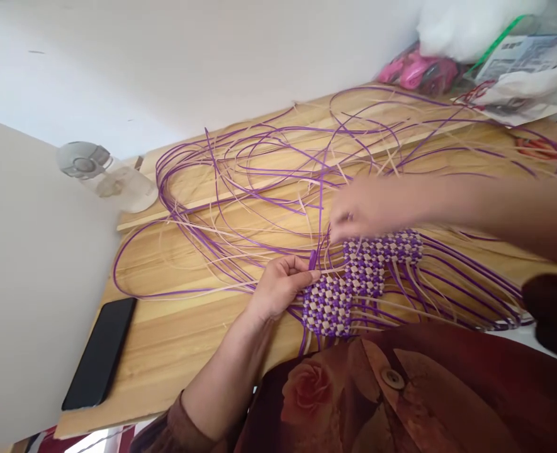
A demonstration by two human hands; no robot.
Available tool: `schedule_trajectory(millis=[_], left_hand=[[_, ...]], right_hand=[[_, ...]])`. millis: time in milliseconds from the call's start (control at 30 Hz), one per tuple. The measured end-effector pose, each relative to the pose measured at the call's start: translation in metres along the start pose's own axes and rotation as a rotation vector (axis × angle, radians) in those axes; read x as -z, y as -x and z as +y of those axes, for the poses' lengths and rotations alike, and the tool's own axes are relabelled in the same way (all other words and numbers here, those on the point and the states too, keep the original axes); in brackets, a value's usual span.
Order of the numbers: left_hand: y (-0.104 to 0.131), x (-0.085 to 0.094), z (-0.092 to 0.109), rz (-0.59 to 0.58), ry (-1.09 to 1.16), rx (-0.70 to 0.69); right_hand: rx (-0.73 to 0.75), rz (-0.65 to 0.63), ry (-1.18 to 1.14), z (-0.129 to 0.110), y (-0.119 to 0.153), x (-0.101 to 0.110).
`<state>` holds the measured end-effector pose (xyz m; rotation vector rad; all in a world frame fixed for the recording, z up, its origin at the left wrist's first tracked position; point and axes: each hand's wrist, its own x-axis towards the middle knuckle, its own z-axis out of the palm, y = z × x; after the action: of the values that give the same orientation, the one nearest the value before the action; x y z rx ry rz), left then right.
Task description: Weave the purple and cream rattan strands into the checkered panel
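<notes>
A woven piece of purple and beige strips point(328, 305) lies stepped across the table in front of my body, with long loose strands running out from its edges. My left hand point(285, 283) pinches strands at the upper left corner of the weave, thumb pressed against the fingers. Just above the weave is my right hand point(348, 211), blurred, its fingers bent together near upright purple strands; what it holds is too smeared to make out. Long purple and beige strands point(259, 141) loop over the table behind both hands.
A black phone point(99, 355) lies at the table's left edge. Behind it stands a grey and clear device point(84, 160). At the back right are a pink bag point(417, 70), white plastic, papers and a red-handled tool point(542, 148). The wall borders the table point(165, 327).
</notes>
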<state>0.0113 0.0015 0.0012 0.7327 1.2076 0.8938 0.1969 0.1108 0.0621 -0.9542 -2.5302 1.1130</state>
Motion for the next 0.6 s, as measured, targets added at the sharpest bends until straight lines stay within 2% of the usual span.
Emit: schedule_trajectory(millis=[67,100,133,200,300,433,533,600], left_hand=[[0.0,0.0,0.0,0.005,-0.009,0.001],[0.0,0.0,0.0,0.005,-0.015,0.005],[0.0,0.0,0.0,0.008,-0.021,0.005],[0.0,0.0,-0.001,0.01,-0.035,-0.002],[-0.001,0.001,-0.001,0.005,-0.055,-0.02],[-0.001,0.002,-0.002,-0.043,-0.06,-0.038],[-0.002,0.003,-0.003,-0.063,-0.075,-0.065],[-0.002,0.003,-0.004,-0.064,-0.078,-0.082]], right_hand=[[0.175,-0.212,0.216,-0.001,0.01,-0.004],[0.233,-0.249,0.314,-0.001,0.017,-0.006],[0.253,-0.231,0.371,-0.002,0.026,-0.008],[0.21,-0.174,0.333,-0.007,0.042,-0.009],[0.104,-0.218,0.048,-0.021,0.055,-0.007],[-0.078,-0.166,-0.449,-0.033,0.05,-0.018],[-0.147,-0.133,-0.649,-0.026,0.04,-0.035],[-0.221,-0.043,-0.69,-0.018,0.035,-0.045]])
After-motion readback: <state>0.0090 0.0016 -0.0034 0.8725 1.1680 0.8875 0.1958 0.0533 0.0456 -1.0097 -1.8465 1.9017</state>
